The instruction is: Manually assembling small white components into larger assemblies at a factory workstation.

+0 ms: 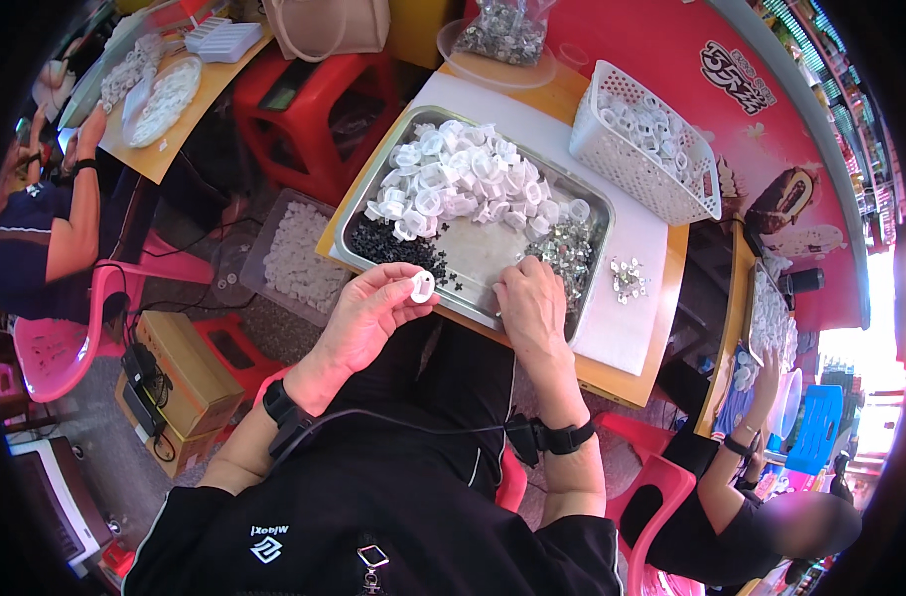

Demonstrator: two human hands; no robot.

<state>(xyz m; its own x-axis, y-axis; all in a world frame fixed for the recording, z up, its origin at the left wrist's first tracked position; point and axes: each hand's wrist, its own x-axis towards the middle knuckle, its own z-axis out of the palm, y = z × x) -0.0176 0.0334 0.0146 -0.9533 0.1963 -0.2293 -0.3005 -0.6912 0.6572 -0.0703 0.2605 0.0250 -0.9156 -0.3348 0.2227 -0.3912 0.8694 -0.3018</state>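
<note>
My left hand [365, 313] pinches a small round white plastic cap [422, 289] with a dark spot in its middle, at the near edge of a metal tray [478, 245]. Over the tray's right side my right hand [532, 306] has its fingers curled down and closed beside a pile of small shiny metal parts [575, 250]; whatever its fingertips hold is hidden. White plastic caps [468, 179] are heaped at the far side of the tray. Small black pieces [398, 250] lie along its left side, next to my left hand.
A white basket [706, 196] of white parts stands at the back right. Loose metal parts [628, 280] lie on a white sheet [622, 333]. A bin [299, 253] of white pieces and a red stool [319, 124] stand left. Co-workers sit at tables on both sides.
</note>
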